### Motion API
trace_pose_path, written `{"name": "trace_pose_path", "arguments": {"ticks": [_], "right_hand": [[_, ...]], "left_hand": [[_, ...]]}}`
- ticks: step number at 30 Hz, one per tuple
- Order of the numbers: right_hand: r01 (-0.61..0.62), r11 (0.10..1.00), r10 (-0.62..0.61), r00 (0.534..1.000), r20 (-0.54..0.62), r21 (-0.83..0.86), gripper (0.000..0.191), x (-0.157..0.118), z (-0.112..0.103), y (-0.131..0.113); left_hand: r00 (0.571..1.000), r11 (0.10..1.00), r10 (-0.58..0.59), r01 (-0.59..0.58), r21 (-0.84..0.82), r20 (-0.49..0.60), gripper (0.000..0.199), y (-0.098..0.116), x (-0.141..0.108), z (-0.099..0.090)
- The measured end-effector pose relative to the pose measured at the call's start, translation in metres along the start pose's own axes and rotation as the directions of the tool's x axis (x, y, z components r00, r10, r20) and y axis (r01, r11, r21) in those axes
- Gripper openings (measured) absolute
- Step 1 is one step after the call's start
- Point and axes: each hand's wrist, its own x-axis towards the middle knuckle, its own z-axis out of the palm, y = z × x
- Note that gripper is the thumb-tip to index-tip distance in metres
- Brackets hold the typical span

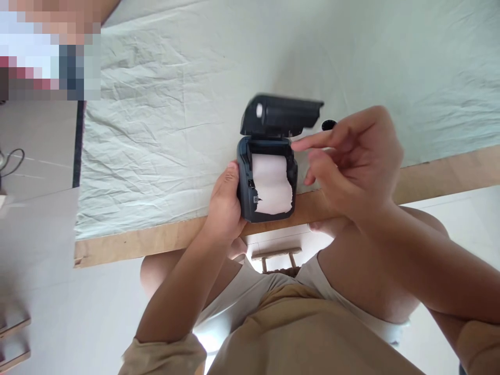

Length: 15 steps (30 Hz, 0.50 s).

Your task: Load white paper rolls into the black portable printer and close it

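A dark receipt printer [245, 195] is held at the table's front edge, its hinged lid [287, 115] standing up. Inside it lies a white paper roll [272, 179] with a ragged loose end toward me. My left hand [225, 203] grips the printer's left side, the thumb lying along the casing and the other fingers hidden beneath. On the other side, my right hand [361, 156] is open and holds nothing. Its index finger reaches to the printer's upper right corner, by the hinge; whether it touches cannot be made out. The remaining fingers are loosely bent.
A pale wrinkled cloth [156, 114] covers the table, with a bare wooden edge [133, 242] along the front. Behind my right hand shows a small round black object [329, 125], partly hidden. A blurred-out person [50, 31] is at the upper left. A cable [17, 156] lies far left.
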Motion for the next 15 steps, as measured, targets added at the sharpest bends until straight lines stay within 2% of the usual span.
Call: {"name": "trace_pose_path", "arguments": {"ticks": [2,3,4,6,9,11,13,15], "right_hand": [[0.081,0.973,-0.064,0.994,0.085,-0.214,0.009,0.008,0.003,-0.002],[0.123,0.931,-0.073,0.985,0.155,-0.344,0.006,0.012,0.005,-0.004],[0.158,0.872,-0.052,0.971,0.233,-0.463,0.008,0.016,0.006,-0.007],[0.194,0.758,0.077,0.921,0.381,-0.623,0.014,0.025,0.008,-0.016],[0.192,0.700,0.304,0.791,0.530,-0.687,0.015,0.039,0.010,-0.031],[0.172,0.690,0.401,0.717,0.570,-0.703,0.019,0.048,0.010,-0.037],[0.159,0.706,0.439,0.667,0.602,-0.690,0.020,0.054,0.009,-0.040],[0.161,0.752,0.408,0.647,0.644,-0.638,0.013,0.057,0.005,-0.041]], "left_hand": [[0.999,1.000,-0.021,0.021,0.021,0.029,0.042,0.000,-0.001,0.002],[0.999,0.999,-0.027,0.026,0.026,0.044,0.043,0.000,-0.001,0.002],[0.998,0.999,-0.029,0.028,0.027,0.056,0.044,0.000,-0.001,0.003],[0.998,0.999,-0.023,0.021,0.025,0.065,0.044,0.000,-0.002,0.003],[0.996,1.000,-0.003,0.002,0.020,0.086,0.045,0.001,-0.002,0.004],[0.991,1.000,0.000,-0.002,0.018,0.130,0.045,0.001,-0.002,0.004],[0.982,1.000,0.018,-0.022,0.021,0.188,0.042,0.002,-0.003,0.004],[0.972,0.998,0.057,-0.064,0.024,0.228,0.040,0.002,-0.003,0.004]]}}
